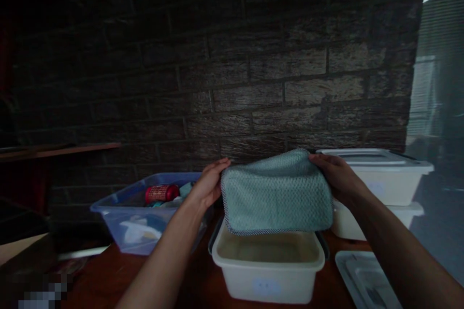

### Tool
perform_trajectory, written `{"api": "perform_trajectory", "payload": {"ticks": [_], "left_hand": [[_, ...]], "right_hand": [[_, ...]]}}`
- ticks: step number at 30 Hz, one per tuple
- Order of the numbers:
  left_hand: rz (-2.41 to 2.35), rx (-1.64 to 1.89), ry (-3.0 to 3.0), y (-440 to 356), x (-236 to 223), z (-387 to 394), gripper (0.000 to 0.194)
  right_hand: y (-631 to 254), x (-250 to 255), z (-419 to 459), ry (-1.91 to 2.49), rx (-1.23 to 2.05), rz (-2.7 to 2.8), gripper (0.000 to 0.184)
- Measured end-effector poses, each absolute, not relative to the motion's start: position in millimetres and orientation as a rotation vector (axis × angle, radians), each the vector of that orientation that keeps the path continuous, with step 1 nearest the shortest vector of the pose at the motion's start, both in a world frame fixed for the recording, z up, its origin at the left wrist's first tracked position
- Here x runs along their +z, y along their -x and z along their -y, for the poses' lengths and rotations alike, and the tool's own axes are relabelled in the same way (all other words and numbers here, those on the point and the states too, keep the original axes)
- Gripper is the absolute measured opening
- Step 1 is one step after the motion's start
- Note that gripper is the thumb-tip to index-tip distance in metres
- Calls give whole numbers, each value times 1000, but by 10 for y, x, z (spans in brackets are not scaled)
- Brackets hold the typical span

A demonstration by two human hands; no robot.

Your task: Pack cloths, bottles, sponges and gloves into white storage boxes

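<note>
Both arms (159,260) outstretched, the left hand (209,184) and right hand (337,176) are holding the green cloth (277,205) up by opposite sides, over the near white bin (268,271)! It's hiding the bin's far rim.

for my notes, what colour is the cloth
The cloth is blue-green, best seen in the head view.

This looks like a dim storage corner of a room, though whether in a home, shop or office cannot be told. Plastic storage boxes crowd a brown tabletop (97,275): a translucent blue bin (112,227) of mixed items and stacked, lidded pale boxes (391,190). Behind runs a dark brick-patterned wall (232,72), with a shelf (61,150) at the left.
</note>
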State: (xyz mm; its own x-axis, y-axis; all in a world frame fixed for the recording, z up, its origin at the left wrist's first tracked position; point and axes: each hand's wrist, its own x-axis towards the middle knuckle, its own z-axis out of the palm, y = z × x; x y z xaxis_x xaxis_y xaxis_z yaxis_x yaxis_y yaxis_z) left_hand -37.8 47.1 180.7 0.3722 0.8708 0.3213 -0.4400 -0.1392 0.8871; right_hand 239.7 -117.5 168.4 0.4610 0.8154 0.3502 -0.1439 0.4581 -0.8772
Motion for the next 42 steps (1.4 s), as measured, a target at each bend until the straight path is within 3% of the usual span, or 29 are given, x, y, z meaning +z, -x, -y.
{"api": "perform_trajectory", "payload": {"ticks": [3, 8, 11, 16, 20, 25, 29, 35, 42], "left_hand": [[-383, 1151, -1241, 407, 1849, -402, 33], [-243, 1070, -1449, 469, 1854, -347, 81], [-278, 1150, -1633, 489, 1836, -403, 72], [-374, 1301, -1788, 539, 1838, -523, 49], [-381, 1334, -1806, 589, 1843, -578, 35], [-385, 1437, -1894, 593, 1827, -635, 31], [-424, 1537, -1962, 594, 1847, -665, 23], [-416, 1549, -1993, 580, 1888, -604, 23], [-429, 1439, -1818, 388, 1750, -512, 31]], "right_hand": [[-2439, 1701, 1177, 894, 697, 850, 30], [-2469, 1741, 1258, 812, 697, 888, 63], [-2490, 1739, 1286, 785, 606, 976, 70], [-2551, 1712, 1258, 932, 303, 1136, 39], [-2607, 1708, 1252, 1007, 234, 1192, 34], [-2616, 1731, 1326, 1067, 209, 1196, 35], [-2599, 1753, 1380, 1097, 321, 1311, 48], [-2640, 1773, 1353, 1131, -17, 1350, 29], [-2493, 1718, 1285, 1014, 371, 1135, 33]]}}
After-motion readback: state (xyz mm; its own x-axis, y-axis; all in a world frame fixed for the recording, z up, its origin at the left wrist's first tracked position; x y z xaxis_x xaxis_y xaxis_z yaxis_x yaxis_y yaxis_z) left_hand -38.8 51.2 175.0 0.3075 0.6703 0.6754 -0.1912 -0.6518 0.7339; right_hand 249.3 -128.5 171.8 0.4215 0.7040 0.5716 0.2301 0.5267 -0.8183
